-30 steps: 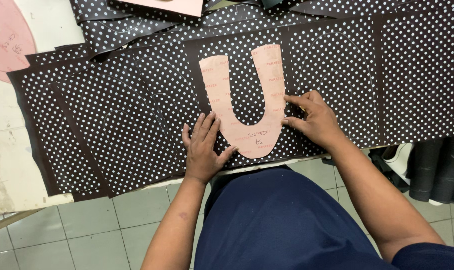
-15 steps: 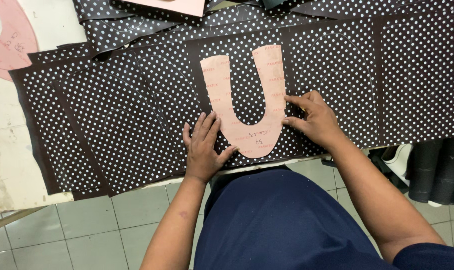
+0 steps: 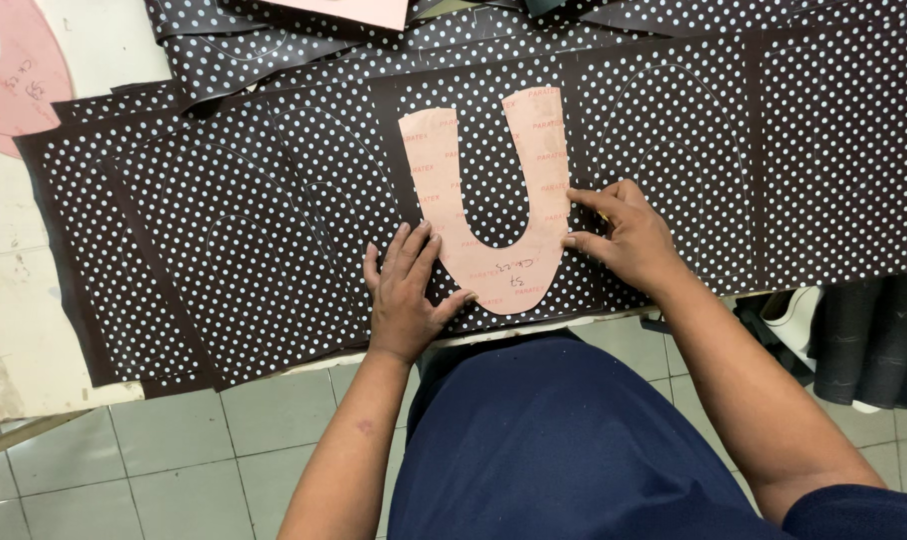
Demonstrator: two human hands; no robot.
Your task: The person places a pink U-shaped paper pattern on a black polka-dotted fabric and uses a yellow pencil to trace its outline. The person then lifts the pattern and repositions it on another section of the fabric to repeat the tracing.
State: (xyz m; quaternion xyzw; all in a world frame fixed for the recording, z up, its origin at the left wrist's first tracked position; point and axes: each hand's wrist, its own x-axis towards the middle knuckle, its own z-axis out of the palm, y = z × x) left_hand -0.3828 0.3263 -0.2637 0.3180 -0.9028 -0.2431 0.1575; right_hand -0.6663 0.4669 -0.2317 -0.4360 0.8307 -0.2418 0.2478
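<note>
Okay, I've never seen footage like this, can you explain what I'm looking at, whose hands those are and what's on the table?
This view comes from a camera worn on a person's head, looking straight down, so both hands are that person's own. No machine is involved. On the worn white worktable lie overlapping sheets of dark brown fabric with white polka dots. On top lies a pink U-shaped card pattern. The left hand rests flat, its fingers at the pattern's lower left edge. The right hand touches its right arm with the fingertips. Neither hand has a closed grip on anything. Another pink card piece lies at the far left. Below is a tiled floor.
</note>
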